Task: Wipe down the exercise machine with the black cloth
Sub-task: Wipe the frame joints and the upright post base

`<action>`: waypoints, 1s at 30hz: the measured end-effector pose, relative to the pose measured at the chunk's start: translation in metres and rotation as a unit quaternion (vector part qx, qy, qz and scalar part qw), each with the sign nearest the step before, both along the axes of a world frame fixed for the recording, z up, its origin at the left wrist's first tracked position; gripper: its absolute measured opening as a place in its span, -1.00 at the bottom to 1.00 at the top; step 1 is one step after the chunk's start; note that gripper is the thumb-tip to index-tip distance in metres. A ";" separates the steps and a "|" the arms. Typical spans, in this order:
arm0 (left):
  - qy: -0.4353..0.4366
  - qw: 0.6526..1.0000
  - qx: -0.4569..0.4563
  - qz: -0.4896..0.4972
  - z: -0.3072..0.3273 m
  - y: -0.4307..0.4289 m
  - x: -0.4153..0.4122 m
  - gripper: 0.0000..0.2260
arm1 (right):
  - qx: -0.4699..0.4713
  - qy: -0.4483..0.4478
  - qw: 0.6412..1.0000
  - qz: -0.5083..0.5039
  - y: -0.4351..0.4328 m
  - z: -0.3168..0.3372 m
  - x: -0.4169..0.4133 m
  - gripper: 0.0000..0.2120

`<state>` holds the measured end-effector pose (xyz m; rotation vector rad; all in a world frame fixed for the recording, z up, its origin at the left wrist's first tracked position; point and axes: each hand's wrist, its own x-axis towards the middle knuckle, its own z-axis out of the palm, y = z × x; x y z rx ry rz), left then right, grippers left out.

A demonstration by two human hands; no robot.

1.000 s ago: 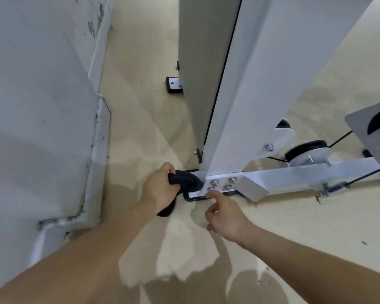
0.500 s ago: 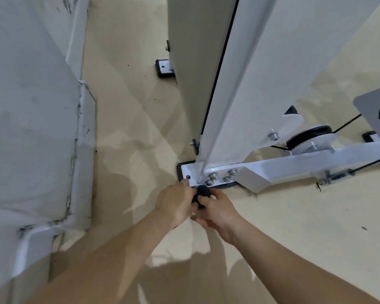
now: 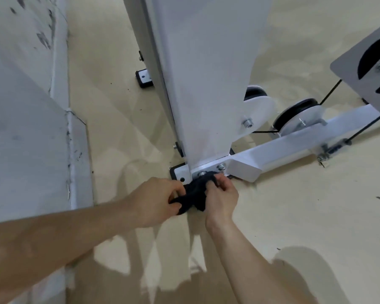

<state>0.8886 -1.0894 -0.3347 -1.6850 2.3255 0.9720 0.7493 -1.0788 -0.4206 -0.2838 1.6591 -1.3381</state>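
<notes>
Underfoot, a beige floor [image 3: 305, 216] fills most of the view, with a scuffed grey wall [image 3: 20, 117] on the left that runs out of frame at the top and side. Rising from the floor, the white machine [image 3: 206, 73] shows only its broad upright; the top is cut off. A white beam [image 3: 294, 145] runs from its base to the right and passes out of view behind a grey plate [image 3: 360, 69], itself cropped by the right edge. Two black pulleys [image 3: 298, 115] sit above the beam, one half hidden behind the upright, and thin cables [image 3: 329, 95] lead off from them. A small black foot [image 3: 143, 78] peeks out behind the upright.

Both forearms reach in from below. The left hand [image 3: 156, 200] grips the lower bunch of the black cloth [image 3: 194, 194] with curled fingers; the right hand [image 3: 222, 196] pinches its upper edge between thumb and fingertips. The cloth is bunched between the hands, pressed against the front of the base plate [image 3: 180, 172] at the upright's foot. It covers part of the plate, so only two bolts [image 3: 221, 166] show; whether others lie beneath cannot be told.
</notes>
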 end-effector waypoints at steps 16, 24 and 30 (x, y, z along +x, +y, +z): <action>0.364 0.738 -0.053 0.566 -0.028 0.023 -0.084 -0.92 | -0.013 -0.050 0.998 0.028 0.010 0.036 -0.015 -0.84; 0.104 0.929 -0.226 0.275 -0.040 0.018 -0.100 -0.81 | -0.024 0.114 0.993 0.018 -0.001 0.027 -0.030 -0.90; -0.025 0.950 -0.287 0.123 -0.045 0.007 -0.094 -0.82 | -0.009 -0.039 0.995 -0.095 -0.003 0.024 -0.024 -0.93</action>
